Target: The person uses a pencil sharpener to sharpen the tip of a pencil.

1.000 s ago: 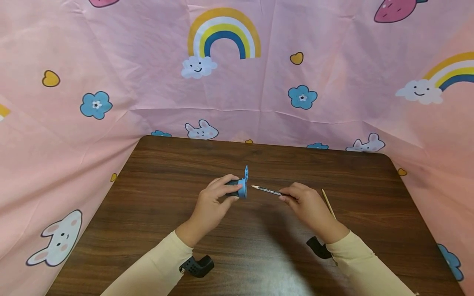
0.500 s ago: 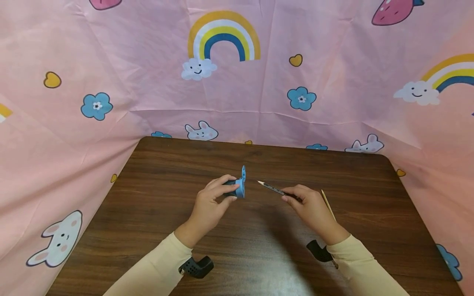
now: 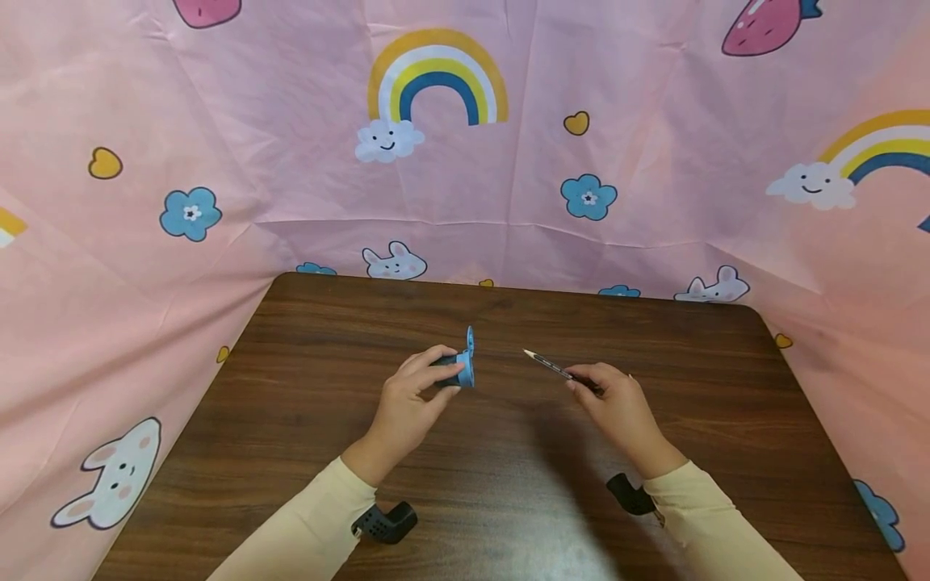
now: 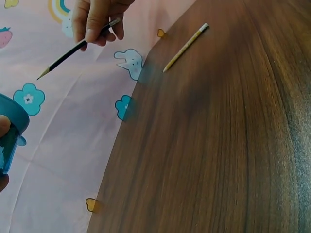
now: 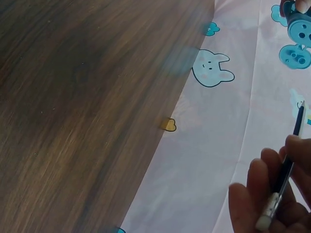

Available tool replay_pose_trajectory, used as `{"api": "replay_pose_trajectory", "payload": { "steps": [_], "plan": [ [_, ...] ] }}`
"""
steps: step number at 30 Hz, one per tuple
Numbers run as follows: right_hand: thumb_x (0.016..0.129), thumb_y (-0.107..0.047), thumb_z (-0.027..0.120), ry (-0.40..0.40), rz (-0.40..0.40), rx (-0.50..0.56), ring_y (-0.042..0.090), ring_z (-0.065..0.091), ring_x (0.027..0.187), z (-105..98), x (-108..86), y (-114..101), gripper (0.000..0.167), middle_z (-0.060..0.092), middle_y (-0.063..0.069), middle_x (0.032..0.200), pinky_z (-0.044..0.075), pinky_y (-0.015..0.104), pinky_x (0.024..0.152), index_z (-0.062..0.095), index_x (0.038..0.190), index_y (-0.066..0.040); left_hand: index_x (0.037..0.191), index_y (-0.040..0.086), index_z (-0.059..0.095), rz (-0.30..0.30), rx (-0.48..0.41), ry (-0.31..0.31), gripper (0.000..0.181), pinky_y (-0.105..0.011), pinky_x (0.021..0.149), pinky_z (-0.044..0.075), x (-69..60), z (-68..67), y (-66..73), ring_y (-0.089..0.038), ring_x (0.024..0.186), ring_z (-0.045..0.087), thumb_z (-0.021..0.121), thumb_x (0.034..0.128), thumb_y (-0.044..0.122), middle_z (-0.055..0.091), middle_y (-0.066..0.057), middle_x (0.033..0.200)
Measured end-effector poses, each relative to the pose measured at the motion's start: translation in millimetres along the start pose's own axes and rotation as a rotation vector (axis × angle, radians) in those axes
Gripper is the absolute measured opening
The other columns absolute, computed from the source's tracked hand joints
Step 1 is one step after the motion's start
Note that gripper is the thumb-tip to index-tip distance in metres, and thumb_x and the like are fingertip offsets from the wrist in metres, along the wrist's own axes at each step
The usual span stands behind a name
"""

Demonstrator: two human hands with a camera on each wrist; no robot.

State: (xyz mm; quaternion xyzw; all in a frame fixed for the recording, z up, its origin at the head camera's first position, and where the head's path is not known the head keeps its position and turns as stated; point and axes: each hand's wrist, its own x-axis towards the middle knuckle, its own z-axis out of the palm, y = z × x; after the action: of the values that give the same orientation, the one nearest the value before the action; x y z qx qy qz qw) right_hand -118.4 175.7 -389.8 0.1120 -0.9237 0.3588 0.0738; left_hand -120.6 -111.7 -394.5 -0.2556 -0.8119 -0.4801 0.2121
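Note:
In the head view my left hand (image 3: pixel 407 402) grips a blue pencil sharpener (image 3: pixel 466 369) between thumb and fingers, held sideways above the table. Its flip lid stands open, and round holes show in its face in the right wrist view, where the sharpener (image 5: pixel 300 30) is at the top right. My right hand (image 3: pixel 616 407) pinches a dark pencil (image 3: pixel 548 365) with a sharpened tip, tilted up and aimed left. A gap separates that tip from the sharpener. A yellow pencil (image 4: pixel 185 48) lies on the table in the left wrist view; in the head view the right hand hides it.
Dark brown wood covers the table (image 3: pixel 363 323) beneath both hands. Behind it and at both sides hangs a pink cloth (image 3: pixel 291 121) printed with rainbows, rabbits and flowers. Each wrist wears a black camera mount, such as the left wrist mount (image 3: pixel 387 523).
My right hand has drawn the dark pencil away to the right, widening the gap, and its tip has risen. My left hand has shifted slightly left with the sharpener.

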Motion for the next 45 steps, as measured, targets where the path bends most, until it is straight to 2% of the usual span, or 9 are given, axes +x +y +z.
{"api": "replay_pose_trajectory", "payload": {
  "steps": [5,10,18,27,30,33,36,40,45],
  "plan": [
    [0.088,-0.006,0.069,0.030,0.054,-0.021,0.016,0.062,0.080,0,0.0,3,0.016,0.066,0.005,0.093,0.052,0.033,0.066,0.072,0.104,-0.005,0.105,-0.001,0.074,0.020,0.012,0.007,0.036,-0.038,0.079,0.057,-0.4,1.0,-2.4,-0.031,0.108,0.060,0.079,0.0711,-0.011,0.064,-0.013,0.119],
    [0.086,-0.003,0.070,0.060,0.101,-0.055,0.020,0.062,0.079,1,1.3,9,0.014,0.066,0.008,0.090,0.052,0.037,0.068,0.073,0.099,-0.002,0.105,-0.001,0.074,0.026,0.016,0.004,0.036,-0.035,0.075,0.058,-1.1,1.1,-2.7,-0.031,0.106,0.060,0.079,0.0708,-0.011,0.063,-0.015,0.118],
    [0.086,-0.009,0.070,0.040,0.192,-0.113,0.024,0.062,0.082,1,0.7,26,0.015,0.066,0.009,0.091,0.051,0.042,0.072,0.074,0.098,-0.001,0.104,-0.001,0.074,0.018,0.017,0.000,0.034,-0.031,0.066,0.057,-2.0,2.1,-4.5,-0.030,0.103,0.060,0.079,0.0718,-0.010,0.063,-0.016,0.117],
    [0.086,-0.014,0.072,0.029,0.258,-0.185,0.021,0.060,0.076,1,-4.5,40,0.016,0.064,0.005,0.088,0.046,0.036,0.062,0.076,0.099,-0.006,0.105,0.002,0.074,0.022,0.056,-0.018,0.035,-0.025,0.063,0.055,-4.1,4.6,-9.3,-0.028,0.103,0.060,0.079,0.0721,-0.008,0.062,-0.011,0.120],
    [0.086,-0.015,0.072,0.008,0.298,-0.206,0.025,0.062,0.082,1,-5.8,44,0.017,0.065,0.005,0.087,0.047,0.039,0.061,0.075,0.101,-0.007,0.105,0.003,0.074,0.027,0.076,-0.028,0.036,-0.026,0.064,0.056,-4.5,5.6,-10.8,-0.029,0.104,0.060,0.080,0.0722,-0.008,0.062,-0.011,0.119],
    [0.087,-0.018,0.071,-0.030,0.352,-0.225,0.030,0.064,0.088,0,-6.4,46,0.019,0.068,0.005,0.090,0.048,0.043,0.061,0.074,0.104,-0.009,0.106,0.003,0.074,0.050,0.102,-0.040,0.037,-0.028,0.067,0.057,-4.8,6.6,-13.8,-0.030,0.106,0.060,0.080,0.0713,-0.009,0.061,-0.012,0.118],
    [0.087,-0.020,0.070,-0.069,0.399,-0.248,0.031,0.066,0.090,-2,-7.0,48,0.022,0.071,0.007,0.093,0.048,0.044,0.058,0.073,0.107,-0.010,0.106,0.003,0.074,0.101,0.138,-0.054,0.038,-0.033,0.074,0.058,-4.9,7.2,-16.8,-0.031,0.106,0.060,0.081,0.0702,-0.010,0.060,-0.013,0.116],
    [0.088,-0.022,0.068,-0.112,0.438,-0.269,0.027,0.065,0.080,-2,-7.5,54,0.024,0.072,0.007,0.093,0.045,0.040,0.054,0.072,0.108,-0.010,0.106,0.003,0.074,0.187,0.185,-0.064,0.039,-0.039,0.080,0.057,-4.5,7.9,-21.2,-0.031,0.104,0.060,0.081,0.0696,-0.010,0.059,-0.016,0.113],
    [0.088,-0.023,0.067,-0.127,0.463,-0.285,0.025,0.065,0.077,1,-9.1,62,0.023,0.071,0.004,0.089,0.043,0.038,0.053,0.072,0.106,-0.010,0.105,0.004,0.074,0.262,0.238,-0.083,0.038,-0.040,0.080,0.057,-3.7,7.8,-25.4,-0.031,0.103,0.060,0.081,0.0702,-0.008,0.058,-0.016,0.112]
  ]
}}
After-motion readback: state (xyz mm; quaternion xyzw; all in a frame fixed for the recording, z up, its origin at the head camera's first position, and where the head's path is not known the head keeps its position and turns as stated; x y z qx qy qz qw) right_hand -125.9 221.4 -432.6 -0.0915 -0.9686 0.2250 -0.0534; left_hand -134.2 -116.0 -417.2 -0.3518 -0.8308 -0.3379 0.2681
